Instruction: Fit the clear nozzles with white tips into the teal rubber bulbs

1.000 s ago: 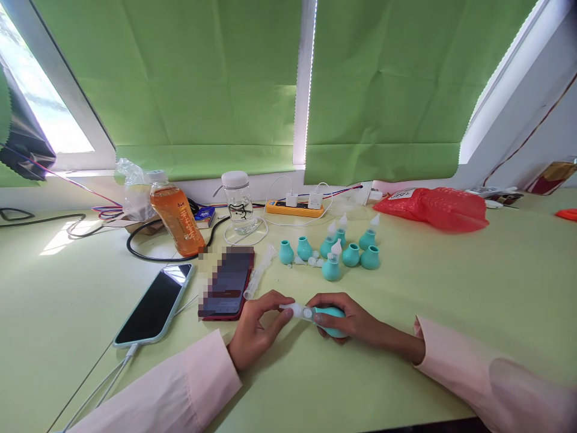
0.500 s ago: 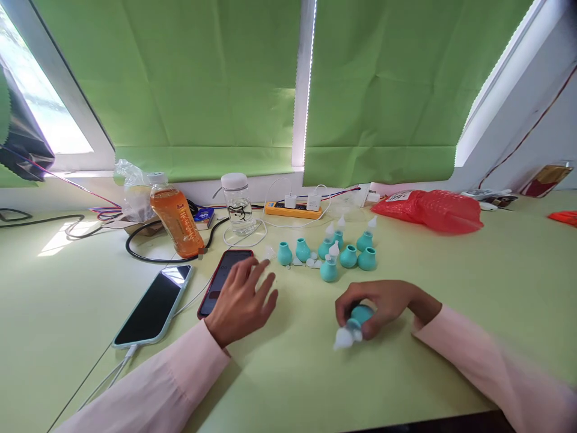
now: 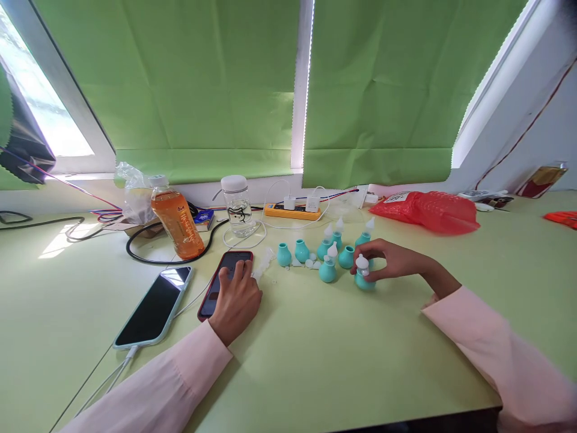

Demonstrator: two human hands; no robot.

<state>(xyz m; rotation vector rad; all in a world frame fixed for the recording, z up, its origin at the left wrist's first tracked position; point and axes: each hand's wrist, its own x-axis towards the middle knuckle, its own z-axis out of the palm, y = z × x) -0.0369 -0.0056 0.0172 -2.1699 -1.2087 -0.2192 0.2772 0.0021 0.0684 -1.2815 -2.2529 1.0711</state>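
Observation:
My right hand [image 3: 396,260] has its thumb and fingers around a teal bulb syringe [image 3: 364,281] with a white nozzle, which stands upright on the table at the front right of the group. Behind and left of it are several other teal bulbs [image 3: 327,270], some with white nozzles fitted and some with bare open necks. Over the screen of a red-edged phone [image 3: 214,296] is my left hand [image 3: 237,305], its fingers apart and holding nothing; whether a fingertip touches the glass I cannot tell. Small white parts [image 3: 310,263] lie among the bulbs.
A clear plastic piece [image 3: 267,260] lies right of the red-edged phone. Another phone [image 3: 153,308] charges at left. Behind stand an orange drink bottle [image 3: 177,222], a clear jar [image 3: 238,210], a yellow power strip [image 3: 291,211] with cables and a red bubble-wrap bag [image 3: 428,210].
My right hand has carried the bulb syringe away from me to the group and turned it upright. My left hand has shifted slightly left, onto the phone, uncovering the clear plastic piece.

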